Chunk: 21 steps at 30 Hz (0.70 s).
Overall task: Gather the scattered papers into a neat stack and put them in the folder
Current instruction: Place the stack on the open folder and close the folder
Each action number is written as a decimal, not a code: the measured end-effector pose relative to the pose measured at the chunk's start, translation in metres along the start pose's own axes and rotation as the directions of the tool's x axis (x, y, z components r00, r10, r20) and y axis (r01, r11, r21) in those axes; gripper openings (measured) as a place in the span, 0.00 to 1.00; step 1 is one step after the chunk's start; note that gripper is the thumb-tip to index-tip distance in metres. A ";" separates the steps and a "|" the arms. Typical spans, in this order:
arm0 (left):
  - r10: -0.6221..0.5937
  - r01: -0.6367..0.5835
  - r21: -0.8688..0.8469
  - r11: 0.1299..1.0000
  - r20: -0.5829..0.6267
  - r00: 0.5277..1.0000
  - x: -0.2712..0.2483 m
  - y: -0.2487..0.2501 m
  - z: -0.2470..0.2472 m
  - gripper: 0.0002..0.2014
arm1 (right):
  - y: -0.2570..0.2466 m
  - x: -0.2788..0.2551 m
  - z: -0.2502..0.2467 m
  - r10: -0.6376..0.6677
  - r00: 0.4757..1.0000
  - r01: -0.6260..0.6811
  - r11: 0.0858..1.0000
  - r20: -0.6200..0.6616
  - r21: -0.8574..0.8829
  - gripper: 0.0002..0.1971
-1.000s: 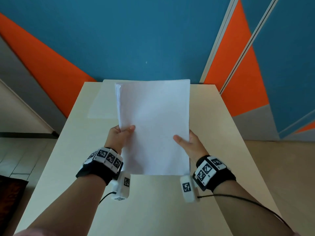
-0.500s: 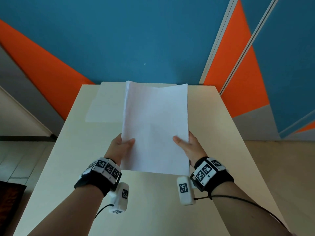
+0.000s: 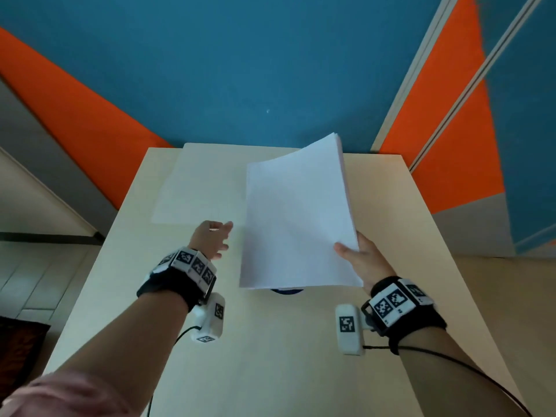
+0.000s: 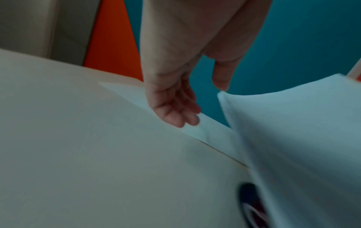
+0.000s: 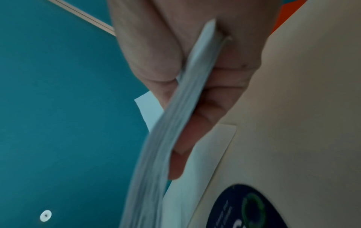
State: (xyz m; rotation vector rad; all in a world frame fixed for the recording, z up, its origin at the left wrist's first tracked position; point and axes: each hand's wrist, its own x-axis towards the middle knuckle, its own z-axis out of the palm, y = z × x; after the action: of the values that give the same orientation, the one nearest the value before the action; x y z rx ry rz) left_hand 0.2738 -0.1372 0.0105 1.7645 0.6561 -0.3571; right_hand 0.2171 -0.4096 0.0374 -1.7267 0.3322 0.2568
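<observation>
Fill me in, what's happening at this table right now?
A person is tidying papers. The right hand grips a gathered stack of white sheets by its right edge, holding it tilted above the table. The left hand is open and empty, reaching toward the pale folder lying flat at the table's far left. The stack is not in the folder yet. A dark round sticker peeks out below the stack.

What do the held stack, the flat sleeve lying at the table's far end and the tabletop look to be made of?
Stack: plain white paper, matte; it bows, and thin sheet edges show in the right hand.
Folder by the left hand: probably thin translucent plastic, as the table tints it; could be pale card.
Table: cream laminate or painted board, smooth with low sheen; which one is unclear.
</observation>
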 end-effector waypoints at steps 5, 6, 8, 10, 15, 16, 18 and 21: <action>-0.001 0.080 0.235 0.969 -0.318 0.948 0.058 0.008 -0.046 0.23 | 0.004 0.024 -0.009 0.039 0.999 -0.039 0.995 -0.001 0.088 0.17; -0.018 0.126 0.269 0.955 -0.369 0.929 0.066 0.009 -0.051 0.25 | 0.005 0.027 -0.008 0.048 0.999 -0.049 0.994 0.009 0.096 0.15; -0.048 0.215 0.324 0.921 -0.454 0.890 0.081 0.007 -0.057 0.29 | 0.011 0.036 -0.009 0.064 0.998 -0.066 0.991 0.019 0.120 0.12; -0.059 0.292 0.381 0.877 -0.518 0.854 0.092 0.005 -0.061 0.37 | 0.014 0.040 -0.009 0.075 0.996 -0.081 0.983 0.042 0.164 0.18; -0.078 0.400 0.486 0.777 -0.557 0.827 0.120 0.007 -0.070 0.54 | 0.028 0.052 -0.015 0.067 0.997 -0.075 0.981 0.050 0.176 0.38; -0.099 0.414 0.497 0.763 -0.543 0.834 0.130 0.007 -0.075 0.56 | 0.032 0.053 -0.016 0.074 0.996 -0.082 0.978 0.050 0.190 0.40; -0.139 0.419 0.540 0.730 -0.482 0.865 0.144 0.007 -0.084 0.63 | 0.039 0.054 -0.017 0.084 0.995 -0.094 0.972 0.054 0.216 0.47; -0.106 0.311 0.583 0.751 -0.359 0.927 0.137 0.012 -0.090 0.46 | 0.048 0.051 -0.015 0.093 0.994 -0.102 0.966 0.049 0.238 0.49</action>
State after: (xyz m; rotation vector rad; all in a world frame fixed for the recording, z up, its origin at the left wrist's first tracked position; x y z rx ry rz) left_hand 0.3814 -0.0201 -0.0291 2.4339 1.0543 -0.5083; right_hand 0.2470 -0.4361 -0.0220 -1.4676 0.4050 0.3075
